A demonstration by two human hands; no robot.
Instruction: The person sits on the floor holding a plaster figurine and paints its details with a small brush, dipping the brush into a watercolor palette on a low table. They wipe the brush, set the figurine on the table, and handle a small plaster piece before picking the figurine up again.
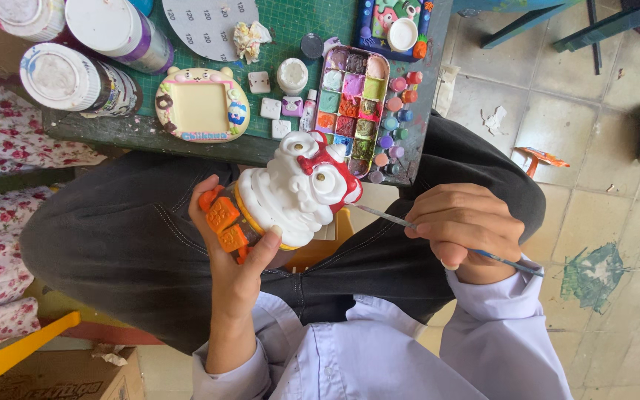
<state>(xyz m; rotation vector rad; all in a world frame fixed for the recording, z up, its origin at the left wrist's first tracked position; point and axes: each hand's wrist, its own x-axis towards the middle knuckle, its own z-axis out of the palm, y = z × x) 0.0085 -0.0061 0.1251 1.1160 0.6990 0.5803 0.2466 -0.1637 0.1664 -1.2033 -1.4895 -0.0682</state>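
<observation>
The big tubs (pixel 83 78) at the top left are cut off by the edge, so only their lids and a bit of their sides show. The board with round paint pots (pixel 398 26) at the top is cut off too. The underside of the white figure (pixel 294 189) is hidden behind the left hand (pixel 235 244), and the orange part (pixel 224 218) of the figure is half covered by the fingers. The tip of the thin brush (pixel 387 217) is hard to see, and I cannot tell if it touches the figure. The middle of the brush is hidden inside the right hand (pixel 461 226).

The left hand comes up from the bottom, palm facing the figure. Its fingers are curled around the orange part and the thumb presses on the white side, so it grips the figure tight. The figure sits above the person's lap, just in front of the green table edge (pixel 187 137) and close to the paint box (pixel 353 100) with many colours.

The right hand is bent at the wrist, fingers closed in a pinch on the brush. The brush points left at the figure's face. A pale sleeve (pixel 498 326) covers that arm.

A yellow picture frame (pixel 201 107) lies on the table.
</observation>
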